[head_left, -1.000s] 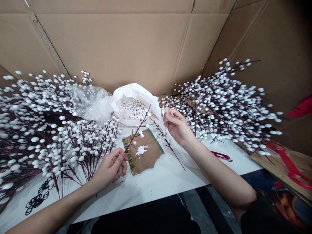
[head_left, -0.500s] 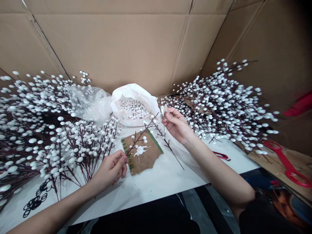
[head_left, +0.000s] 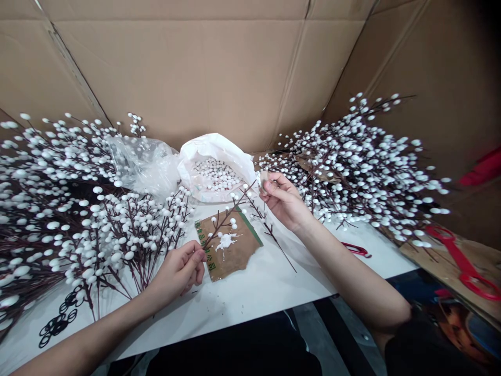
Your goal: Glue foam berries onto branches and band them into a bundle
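My left hand [head_left: 183, 267] pinches the lower end of a brown artificial berry branch [head_left: 224, 223], which slants up to the right over a piece of brown cardboard [head_left: 245, 253]. A few white berries sit on its twigs. A splash of white paste [head_left: 226, 240] lies on the cardboard. My right hand [head_left: 284, 201] grips a small tan scrap [head_left: 263, 177] with white stuff at its edge, close to the branch tip; whether they touch I cannot tell. Another brown branch [head_left: 270, 230] lies on the white table just below my right hand.
Behind the cardboard stands a white bag [head_left: 219, 180] of loose white berries, beside a clear plastic bag [head_left: 146, 167]. Finished-looking berry bunches [head_left: 117, 235] fill the left; more berry stems [head_left: 352, 162] lie right. Black rings [head_left: 58, 324], red-handled tool [head_left: 356, 249] and red scissors-like object [head_left: 462, 261] lie around.
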`<state>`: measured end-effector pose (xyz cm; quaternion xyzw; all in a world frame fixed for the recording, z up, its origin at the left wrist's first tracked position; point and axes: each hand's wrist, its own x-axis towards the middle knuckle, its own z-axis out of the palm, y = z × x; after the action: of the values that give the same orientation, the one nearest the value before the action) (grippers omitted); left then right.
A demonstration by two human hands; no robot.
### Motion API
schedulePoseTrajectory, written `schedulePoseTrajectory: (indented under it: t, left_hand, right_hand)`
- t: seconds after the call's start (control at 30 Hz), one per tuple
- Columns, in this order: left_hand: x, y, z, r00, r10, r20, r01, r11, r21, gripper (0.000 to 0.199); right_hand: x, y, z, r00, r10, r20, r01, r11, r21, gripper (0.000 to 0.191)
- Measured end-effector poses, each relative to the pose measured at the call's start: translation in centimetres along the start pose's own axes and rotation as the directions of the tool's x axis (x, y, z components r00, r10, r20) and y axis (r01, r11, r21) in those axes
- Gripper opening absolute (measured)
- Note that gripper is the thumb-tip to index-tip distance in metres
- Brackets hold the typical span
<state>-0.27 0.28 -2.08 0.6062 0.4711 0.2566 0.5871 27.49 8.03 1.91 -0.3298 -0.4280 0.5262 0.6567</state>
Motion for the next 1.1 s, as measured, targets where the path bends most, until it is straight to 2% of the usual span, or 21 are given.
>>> schedulePoseTrajectory:
  t: [0.23,0.37,0.47,0.53,0.6,0.67,0.73,0.87,1.1]
  left_hand:
    - [-0.1,0.1,0.1,1.0,0.018,-0.019,-0.019,0.999,-0.033,0.039]
    - [-0.1,0.0,0.0,0.998,0.037,-0.055,-0.043,0.992,-0.116,0.039]
    - [0.0,0.0,0.0,0.997,0.027,-0.076,-0.039,0.986,-0.16,0.039]
    - [0.1,0.0,0.1,0.996,0.02,-0.091,-0.038,0.98,-0.193,0.041]
    - [0.1,0.1,0.2,0.994,0.014,-0.105,-0.038,0.974,-0.226,0.042]
    - [0.2,0.1,0.2,0.994,0.009,-0.112,-0.036,0.969,-0.243,0.044]
    - [0.3,0.2,0.2,0.994,0.006,-0.113,-0.034,0.968,-0.249,0.045]
    - [0.3,0.2,0.3,0.994,0.007,-0.11,-0.036,0.964,-0.262,0.044]
    - [0.2,0.3,0.3,0.995,0.013,-0.098,-0.038,0.965,-0.259,0.045]
  right_hand:
    - [0.1,0.3,-0.2,1.0,-0.003,-0.011,0.003,1.0,-0.028,0.041]
    - [0.2,0.4,-0.5,1.0,-0.013,-0.006,0.012,0.998,-0.069,0.04]
    - [0.3,0.5,-0.9,0.999,0.001,0.035,0.004,0.99,-0.138,0.041]
    - [0.4,0.7,-1.2,0.993,0.041,0.112,-0.015,0.974,-0.225,0.042]
    - [0.3,1.0,-1.5,0.966,0.113,0.234,-0.023,0.934,-0.357,0.042]
    - [0.1,1.6,-1.6,0.917,0.198,0.347,-0.005,0.873,-0.487,0.039]
    - [-0.2,2.2,-1.5,0.872,0.261,0.414,0.031,0.814,-0.58,0.035]
    - [-0.9,2.9,-1.1,0.83,0.311,0.464,0.132,0.697,-0.705,0.029]
    - [-1.5,3.0,0.0,0.815,0.299,0.497,0.313,0.495,-0.81,0.031]
